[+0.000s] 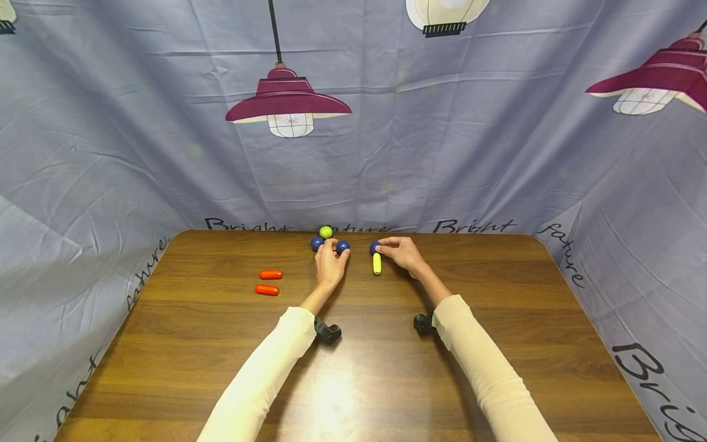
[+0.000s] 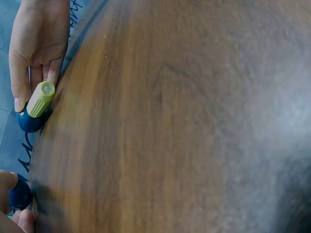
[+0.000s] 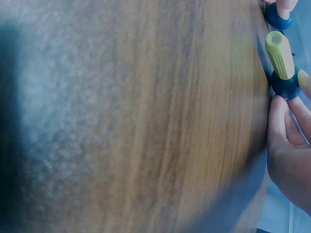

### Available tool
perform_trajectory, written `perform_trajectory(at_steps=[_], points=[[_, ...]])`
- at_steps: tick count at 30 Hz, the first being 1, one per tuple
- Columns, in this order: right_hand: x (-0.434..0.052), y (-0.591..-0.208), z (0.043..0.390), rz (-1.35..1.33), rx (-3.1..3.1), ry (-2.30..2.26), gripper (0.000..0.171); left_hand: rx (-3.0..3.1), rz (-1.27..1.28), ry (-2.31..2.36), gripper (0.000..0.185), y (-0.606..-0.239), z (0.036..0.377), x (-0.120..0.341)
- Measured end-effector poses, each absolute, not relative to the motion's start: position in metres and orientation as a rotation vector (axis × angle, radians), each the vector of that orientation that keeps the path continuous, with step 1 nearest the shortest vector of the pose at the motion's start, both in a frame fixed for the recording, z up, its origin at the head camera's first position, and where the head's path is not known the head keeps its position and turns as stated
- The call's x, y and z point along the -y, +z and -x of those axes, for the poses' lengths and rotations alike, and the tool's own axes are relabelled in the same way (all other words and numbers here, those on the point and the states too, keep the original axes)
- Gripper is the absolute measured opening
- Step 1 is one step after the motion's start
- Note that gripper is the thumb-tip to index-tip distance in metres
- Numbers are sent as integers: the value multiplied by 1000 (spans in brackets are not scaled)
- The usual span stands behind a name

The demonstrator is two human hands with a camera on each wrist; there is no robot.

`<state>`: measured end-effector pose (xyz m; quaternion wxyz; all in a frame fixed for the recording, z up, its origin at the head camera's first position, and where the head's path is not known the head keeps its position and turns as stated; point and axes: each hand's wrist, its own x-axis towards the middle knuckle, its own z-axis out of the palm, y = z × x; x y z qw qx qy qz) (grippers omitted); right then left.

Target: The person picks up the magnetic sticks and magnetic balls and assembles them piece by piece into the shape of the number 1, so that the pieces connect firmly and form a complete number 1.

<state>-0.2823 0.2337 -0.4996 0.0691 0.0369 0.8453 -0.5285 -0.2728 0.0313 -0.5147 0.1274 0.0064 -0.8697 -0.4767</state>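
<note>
The right hand [image 1: 402, 253] pinches a small dark-blue ball [image 1: 375, 247] joined to a ribbed yellow plastic rod [image 1: 377, 263] at the brown wooden table's [image 1: 353, 368] far edge, while the left hand [image 1: 330, 261] pinches between two similar blue balls [image 1: 316, 244]; a nudge could roll these past that edge
</note>
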Motion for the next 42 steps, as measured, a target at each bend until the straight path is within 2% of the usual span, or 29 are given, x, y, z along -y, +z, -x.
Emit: perform_trajectory(at_steps=[11, 42], points=[[-231, -502, 283, -113, -2554, -1587, 35, 2491, 146, -1469, 33, -516, 269, -27], [-233, -499, 285, -92, -2553, -1617, 33, 2573, 566, -1675, 30, -506, 218, -46]])
